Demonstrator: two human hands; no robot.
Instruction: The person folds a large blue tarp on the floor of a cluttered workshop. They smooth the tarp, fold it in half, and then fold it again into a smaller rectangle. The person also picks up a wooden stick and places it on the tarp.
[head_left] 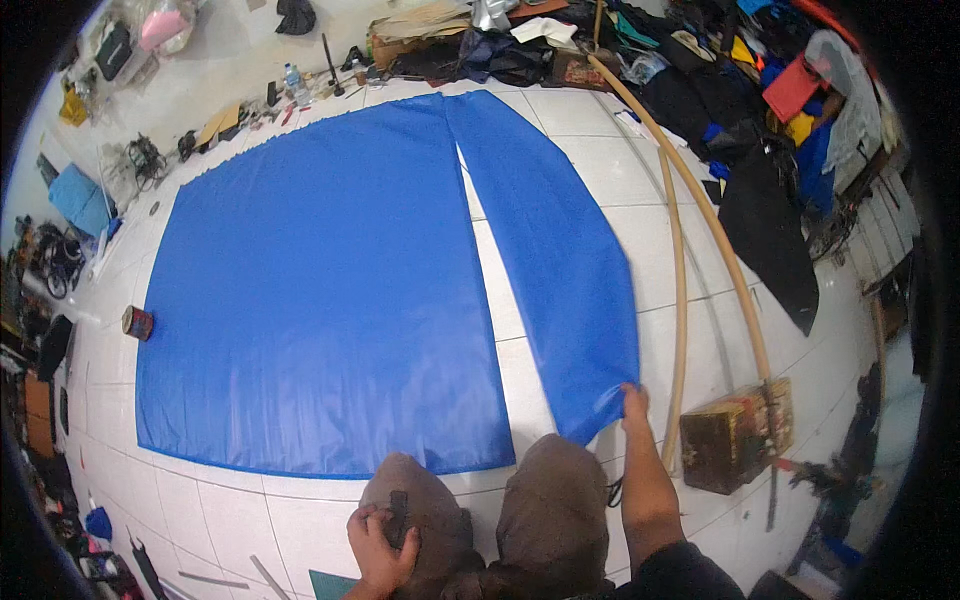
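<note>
A wide blue plastic sheet [320, 280] lies flat on the white tiled floor in front of my knees. Along its right side runs a separate-looking blue strip [560, 250]; a narrow wedge of floor shows between the two, closing toward the far end, where they meet. My right hand [633, 405] is closed on the strip's near right edge, where the material creases. My left hand [385, 550] rests by my left knee, its fingers closed around a small dark block-shaped object [398, 508] whose kind I cannot make out.
A small can [138, 322] stands at the sheet's left edge. Two long tan poles [735, 260] [677, 300] stretch along the right, near a worn box [710, 450]. Piled fabrics [690, 100] fill the far right. Bottles [293, 80] and clutter line the far wall.
</note>
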